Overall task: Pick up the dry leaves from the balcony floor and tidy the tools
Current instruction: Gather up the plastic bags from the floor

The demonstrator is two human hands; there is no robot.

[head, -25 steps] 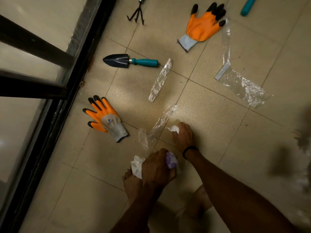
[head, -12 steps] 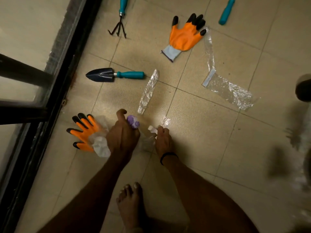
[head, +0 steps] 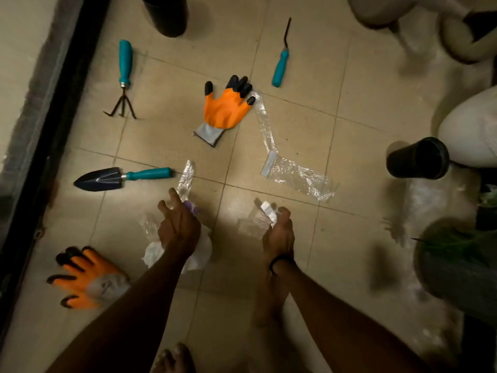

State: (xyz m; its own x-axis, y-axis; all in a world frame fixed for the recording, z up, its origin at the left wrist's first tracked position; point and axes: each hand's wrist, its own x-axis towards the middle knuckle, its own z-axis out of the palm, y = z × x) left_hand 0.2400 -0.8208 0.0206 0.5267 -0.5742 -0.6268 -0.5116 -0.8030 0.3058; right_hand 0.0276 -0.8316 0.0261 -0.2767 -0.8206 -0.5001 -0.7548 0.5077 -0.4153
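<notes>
Holding a crumpled wad point(head: 201, 254) in my left hand point(head: 178, 232), with fingers curled round it, I pinch a clear wrapper point(head: 262, 217) with my right hand point(head: 278, 235). One glove point(head: 88, 278) lies on the floor point(head: 166, 135) beside my left arm. Farther lie the trowel point(head: 113, 179), the second glove point(head: 226, 109), the rake point(head: 123, 79) and the weeder point(head: 281, 63), all apart.

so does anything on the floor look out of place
Yes. Clear wrappers lie crumpled across the tiles, one strip touching the middle glove. The second glove lies apart at lower left, and the rake, trowel and weeder point different ways.
</notes>
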